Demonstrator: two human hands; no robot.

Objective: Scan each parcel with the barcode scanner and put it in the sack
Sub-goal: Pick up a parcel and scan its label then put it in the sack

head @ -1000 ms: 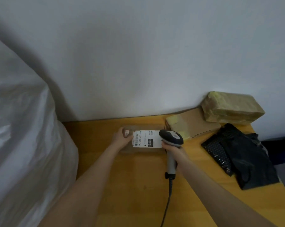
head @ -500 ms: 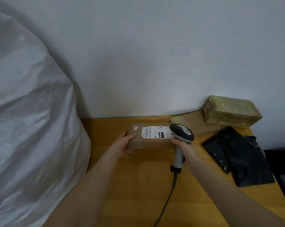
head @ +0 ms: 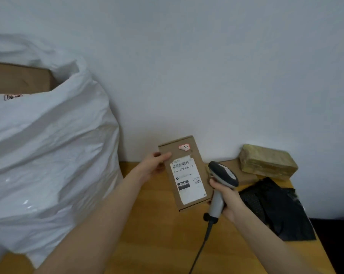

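Your left grip [head: 154, 165] pinches the left long edge of the cardboard parcel [head: 185, 173]. The thumb lies over the front face and the fingers are hidden behind. Your right grip [head: 227, 197] is wrapped round the handle of the barcode scanner [head: 223, 175]. Its head sits just beside the parcel's right edge; whether they touch, I cannot tell.

The parcel is off the desk [head: 157, 234], stood on end, slightly tilted, with its label facing you. The sack [head: 48, 145] bulges to your left, its mouth high and well apart from the parcel. A brown box [head: 19, 80] already shows inside it.

Watch three things:

- **The hold:** You have the parcel by one edge only, so a quick swing left could let it pivot or slip out. It could also catch on the sack's crumpled rim and drop outside.
- **The scan:** Nothing here shows that the scan registered. If you bag it unread, you will be digging it out again.
- **The cable:** The cable [head: 202, 248] trails off the near edge of the desk. A jerk of your right arm could snag it.

The taped parcel [head: 266, 162] and the black mailer [head: 276, 210] wait at the desk's right end, near your right elbow's path. A careless sweep could knock them off.
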